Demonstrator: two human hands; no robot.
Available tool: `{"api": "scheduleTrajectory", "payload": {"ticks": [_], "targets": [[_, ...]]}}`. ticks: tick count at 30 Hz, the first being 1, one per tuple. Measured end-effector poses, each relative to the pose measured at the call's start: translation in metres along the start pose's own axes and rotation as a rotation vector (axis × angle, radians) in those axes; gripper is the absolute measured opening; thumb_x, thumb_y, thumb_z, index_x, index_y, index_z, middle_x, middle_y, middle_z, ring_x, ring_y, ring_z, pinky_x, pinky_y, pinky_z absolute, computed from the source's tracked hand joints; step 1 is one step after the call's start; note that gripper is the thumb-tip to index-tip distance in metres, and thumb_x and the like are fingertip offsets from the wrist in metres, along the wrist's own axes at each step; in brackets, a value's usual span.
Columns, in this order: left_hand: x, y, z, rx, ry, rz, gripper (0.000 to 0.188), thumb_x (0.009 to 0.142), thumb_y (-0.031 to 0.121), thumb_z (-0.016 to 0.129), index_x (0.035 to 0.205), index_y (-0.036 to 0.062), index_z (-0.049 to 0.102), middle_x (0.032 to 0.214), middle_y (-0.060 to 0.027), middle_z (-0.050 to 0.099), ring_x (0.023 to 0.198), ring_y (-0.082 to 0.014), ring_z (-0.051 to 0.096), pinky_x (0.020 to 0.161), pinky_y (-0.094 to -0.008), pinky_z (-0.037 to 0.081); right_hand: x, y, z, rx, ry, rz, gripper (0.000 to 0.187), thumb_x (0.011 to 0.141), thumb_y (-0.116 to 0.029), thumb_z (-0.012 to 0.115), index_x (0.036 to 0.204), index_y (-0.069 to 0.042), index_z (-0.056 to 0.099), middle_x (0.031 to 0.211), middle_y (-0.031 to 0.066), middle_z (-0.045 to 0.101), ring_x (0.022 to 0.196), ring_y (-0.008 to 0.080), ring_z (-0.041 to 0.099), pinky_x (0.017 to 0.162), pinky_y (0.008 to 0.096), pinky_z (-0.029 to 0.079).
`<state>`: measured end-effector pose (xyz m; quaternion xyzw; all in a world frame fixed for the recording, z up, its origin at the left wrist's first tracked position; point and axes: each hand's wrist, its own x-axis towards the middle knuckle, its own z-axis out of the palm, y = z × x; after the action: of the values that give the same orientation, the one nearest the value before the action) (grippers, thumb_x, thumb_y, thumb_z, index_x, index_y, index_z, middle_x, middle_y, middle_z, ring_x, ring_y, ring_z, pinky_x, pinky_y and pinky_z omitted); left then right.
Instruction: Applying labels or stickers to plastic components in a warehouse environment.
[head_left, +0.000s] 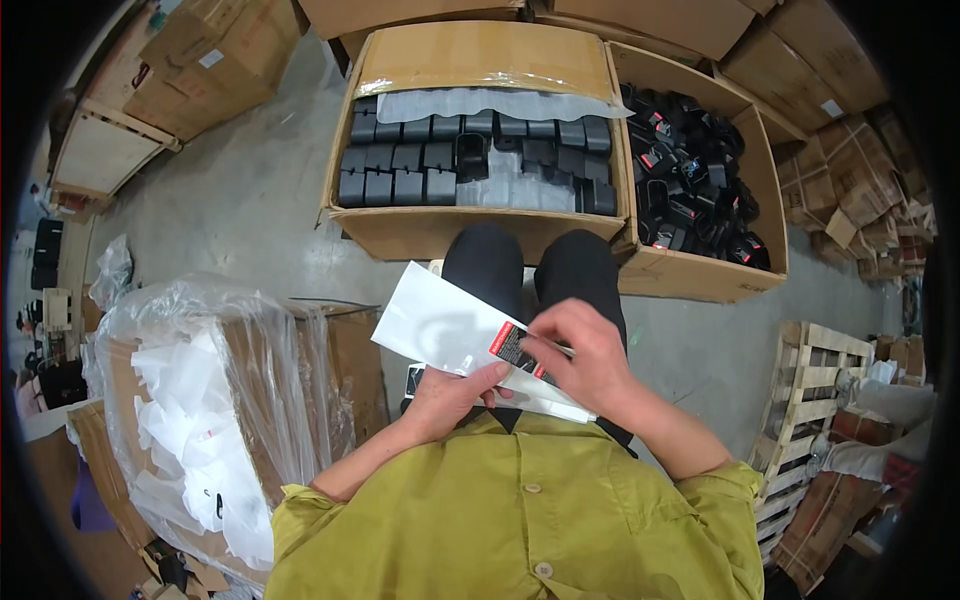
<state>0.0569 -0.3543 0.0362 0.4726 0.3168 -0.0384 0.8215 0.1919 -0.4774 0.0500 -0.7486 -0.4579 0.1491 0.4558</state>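
Note:
Over my lap, my left hand (447,400) grips a white label sheet (430,315) by its lower edge, thumb on top. The sheet's far part sticks out to the upper left. Black labels with red ends (510,343) show on its right part. My right hand (592,352) is closed in a pinch at these labels, its fingertips on one of them; whether that label is lifted off the backing I cannot tell. A white stack of sheets (560,407) lies on my lap beneath the hands.
Ahead stands an open carton (480,222) with rows of black plastic parts (400,180). Right of it, another carton (710,275) holds loose black parts, some with red labels. Left, a plastic-lined box (255,400) contains white backing paper (195,430). A wooden pallet (800,420) leans at the right.

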Motion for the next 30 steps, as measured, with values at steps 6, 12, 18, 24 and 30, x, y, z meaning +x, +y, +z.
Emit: {"api": "scheduleTrajectory", "payload": {"ticks": [6, 12, 18, 24, 30], "targets": [[-0.001, 0.002, 0.001, 0.082, -0.08, 0.014, 0.018, 0.084, 0.014, 0.052, 0.093, -0.0016, 0.054, 0.079, -0.0061, 0.059, 0.064, -0.0113, 0.056, 0.053, -0.022, 0.045, -0.007, 0.0, 0.0, -0.008, -0.182, -0.037, 0.02, 0.064, -0.008, 0.068, 0.081, -0.002, 0.06, 0.071, 0.0076, 0.057, 0.062, 0.0211, 0.055, 0.057, 0.0309, 0.045], [-0.001, -0.005, -0.012, 0.224, -0.257, 0.008, 0.021, 0.087, 0.015, 0.047, 0.101, -0.0003, 0.051, 0.082, -0.0074, 0.059, 0.067, -0.0117, 0.055, 0.057, -0.0228, 0.045, -0.006, -0.001, -0.001, 0.027, -0.226, -0.047, 0.01, 0.067, -0.004, 0.062, 0.077, 0.0, 0.06, 0.068, 0.0094, 0.058, 0.061, 0.0218, 0.056, 0.055, 0.0307, 0.045], [-0.007, -0.012, -0.01, -0.096, -0.156, -0.116, 0.028, 0.089, 0.019, 0.045, 0.109, 0.0, 0.046, 0.088, -0.009, 0.058, 0.071, -0.0139, 0.056, 0.061, -0.0246, 0.046, -0.004, 0.005, -0.002, 0.09, 0.072, 0.19, 0.002, 0.069, -0.003, 0.057, 0.071, -0.001, 0.057, 0.063, 0.0105, 0.055, 0.052, 0.0229, 0.055, 0.048, 0.0292, 0.044], [-0.044, 0.007, -0.02, -0.06, -0.211, -0.415, 0.032, 0.089, 0.024, 0.045, 0.109, -0.0017, 0.049, 0.094, -0.0073, 0.057, 0.083, -0.0146, 0.057, 0.078, -0.0257, 0.044, -0.009, 0.013, -0.018, -0.007, 0.05, 0.304, 0.002, 0.068, -0.005, 0.058, 0.069, -0.003, 0.056, 0.064, 0.0085, 0.056, 0.051, 0.0212, 0.055, 0.048, 0.0289, 0.044], [-0.025, 0.026, 0.004, 0.164, -0.135, -0.006, 0.032, 0.083, 0.002, 0.043, 0.115, -0.0029, 0.045, 0.104, -0.0086, 0.055, 0.098, -0.0154, 0.052, 0.084, -0.0258, 0.041, -0.002, -0.007, 0.006, -0.278, 0.138, -0.165, 0.011, 0.064, -0.004, 0.061, 0.07, -0.007, 0.053, 0.066, 0.0051, 0.053, 0.06, 0.0225, 0.054, 0.049, 0.0309, 0.044]]}}
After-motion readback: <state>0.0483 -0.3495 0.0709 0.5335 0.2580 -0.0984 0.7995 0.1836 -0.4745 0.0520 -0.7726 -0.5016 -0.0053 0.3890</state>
